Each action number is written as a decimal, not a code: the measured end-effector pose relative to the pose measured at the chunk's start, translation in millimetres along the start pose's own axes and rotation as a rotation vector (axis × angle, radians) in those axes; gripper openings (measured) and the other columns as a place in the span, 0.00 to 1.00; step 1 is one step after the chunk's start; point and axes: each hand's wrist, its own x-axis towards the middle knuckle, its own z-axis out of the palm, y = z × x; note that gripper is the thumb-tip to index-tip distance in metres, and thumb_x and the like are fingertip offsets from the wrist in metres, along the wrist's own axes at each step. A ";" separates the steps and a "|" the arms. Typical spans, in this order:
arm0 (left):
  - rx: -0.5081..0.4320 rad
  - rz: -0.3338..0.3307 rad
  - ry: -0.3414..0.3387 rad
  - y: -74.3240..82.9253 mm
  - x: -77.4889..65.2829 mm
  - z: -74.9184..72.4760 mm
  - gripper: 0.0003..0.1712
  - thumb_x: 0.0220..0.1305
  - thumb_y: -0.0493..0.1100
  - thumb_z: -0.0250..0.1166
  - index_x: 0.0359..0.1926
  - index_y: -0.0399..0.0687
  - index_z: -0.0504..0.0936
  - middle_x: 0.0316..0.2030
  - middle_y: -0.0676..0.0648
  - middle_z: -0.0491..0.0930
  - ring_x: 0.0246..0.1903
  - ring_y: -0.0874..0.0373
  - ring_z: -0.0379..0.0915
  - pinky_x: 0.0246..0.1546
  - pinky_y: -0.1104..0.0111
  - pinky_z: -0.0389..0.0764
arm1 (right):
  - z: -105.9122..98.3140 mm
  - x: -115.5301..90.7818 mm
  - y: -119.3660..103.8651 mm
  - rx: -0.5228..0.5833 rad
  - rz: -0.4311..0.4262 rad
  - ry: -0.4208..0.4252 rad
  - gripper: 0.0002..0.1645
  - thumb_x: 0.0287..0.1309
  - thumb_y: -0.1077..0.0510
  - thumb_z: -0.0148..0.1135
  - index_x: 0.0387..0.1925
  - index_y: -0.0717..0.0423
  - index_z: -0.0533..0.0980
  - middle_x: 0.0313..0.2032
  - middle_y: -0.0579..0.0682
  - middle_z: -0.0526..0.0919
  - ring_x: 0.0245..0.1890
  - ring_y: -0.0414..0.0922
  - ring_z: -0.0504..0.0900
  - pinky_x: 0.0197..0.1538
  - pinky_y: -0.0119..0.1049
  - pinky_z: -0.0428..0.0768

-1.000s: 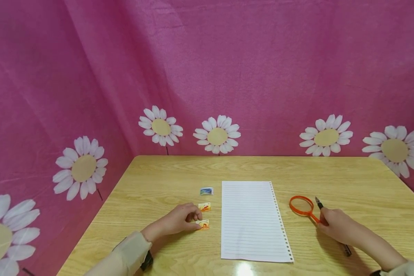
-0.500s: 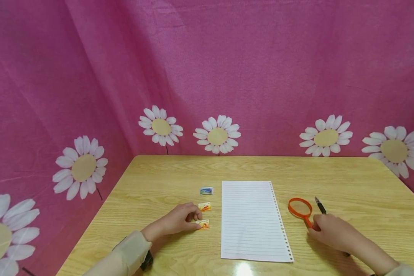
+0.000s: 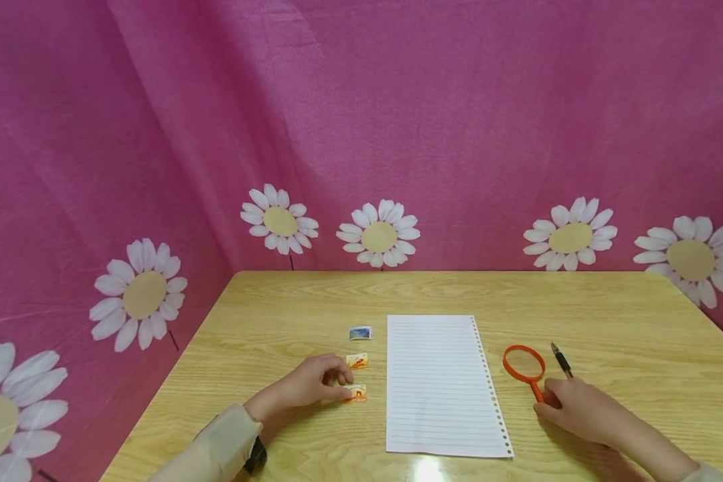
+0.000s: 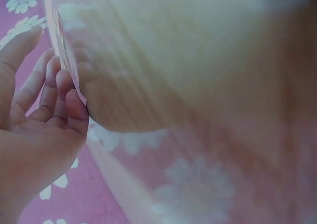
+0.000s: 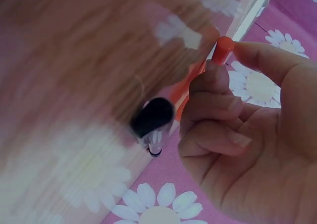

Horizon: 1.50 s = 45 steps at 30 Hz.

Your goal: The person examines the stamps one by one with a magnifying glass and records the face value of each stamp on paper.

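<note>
Three small postage stamps lie in a column left of the lined sheet point(image 3: 448, 388): a blue one point(image 3: 361, 333) at the back, a yellow-red one point(image 3: 357, 361) in the middle, and an orange one point(image 3: 358, 393) in front. My left hand point(image 3: 310, 383) rests beside the front two, thumb at the front stamp's left edge, fingers loosely bent. The right hand point(image 3: 584, 408) pinches the handle end of an orange magnifying glass point(image 3: 536, 387) between thumb and finger; the lens stays low at the table. A black pen point(image 3: 561, 360) runs under that hand, its middle hidden.
The wooden table point(image 3: 313, 294) ends at a pink curtain point(image 3: 458, 134) printed with white daisies, behind and at the sides. The sheet's punched edge faces the magnifying glass.
The right hand has shifted left and turned the magnifying glass, so its handle points more towards me. The left hand has barely moved; the front stamp has shifted very slightly right.
</note>
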 end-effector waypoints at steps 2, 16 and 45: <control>-0.003 0.004 0.011 1.2 -0.3 0.7 0.09 0.62 0.44 0.68 0.40 0.45 0.80 0.33 0.47 0.78 0.26 0.71 0.62 0.30 0.78 0.68 | -1.0 0.1 0.8 0.006 0.007 0.014 0.19 0.58 0.51 0.66 0.21 0.51 0.66 0.17 0.41 0.63 0.18 0.33 0.57 0.24 0.28 0.57; -0.079 0.024 0.037 21.0 0.4 18.7 0.10 0.61 0.43 0.69 0.40 0.43 0.82 0.33 0.44 0.79 0.28 0.70 0.65 0.31 0.79 0.69 | -14.1 8.0 22.6 0.074 -0.079 0.174 0.11 0.58 0.60 0.66 0.29 0.56 0.70 0.20 0.41 0.69 0.17 0.30 0.59 0.22 0.27 0.63; -0.114 0.089 -0.074 54.8 -0.5 51.8 0.12 0.58 0.42 0.71 0.41 0.44 0.81 0.35 0.45 0.78 0.28 0.74 0.62 0.31 0.82 0.68 | -27.7 34.2 63.0 0.004 -0.013 0.158 0.18 0.55 0.59 0.69 0.35 0.66 0.69 0.24 0.47 0.72 0.23 0.37 0.63 0.28 0.30 0.65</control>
